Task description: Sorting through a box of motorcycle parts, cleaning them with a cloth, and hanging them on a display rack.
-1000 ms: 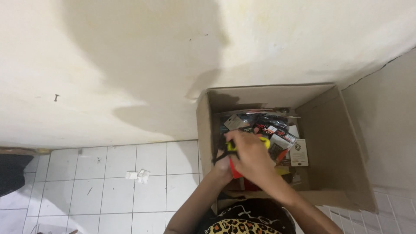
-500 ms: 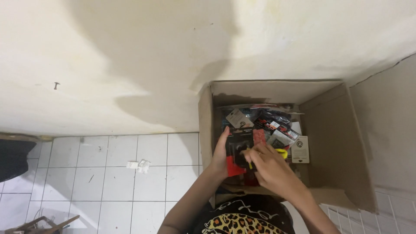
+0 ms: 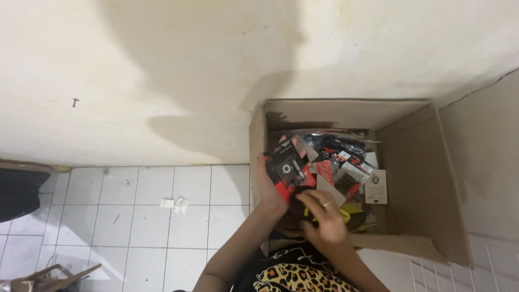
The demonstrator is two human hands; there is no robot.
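Note:
An open cardboard box (image 3: 421, 162) stands on the floor against the wall, filled with several small black-and-red product packets (image 3: 346, 162). My left hand (image 3: 268, 189) holds up one black-and-red blister packet (image 3: 288, 167) at the box's left side. My right hand (image 3: 323, 219), with a ring on one finger, reaches into the box's near edge, its fingers on a yellow and dark item (image 3: 348, 212) that is partly hidden. Whether it grips that item is unclear. My leopard-print top (image 3: 294, 278) shows at the bottom.
White floor tiles (image 3: 140, 216) lie left of the box, with a small white scrap (image 3: 174, 204) on them. A cream wall (image 3: 162, 81) rises behind. A dark object (image 3: 19, 192) sits at the far left, and wooden sticks (image 3: 54, 276) poke in bottom left.
My left hand has lifted a black-and-red packet up out of the pile. My right hand has drawn back toward the box's near edge.

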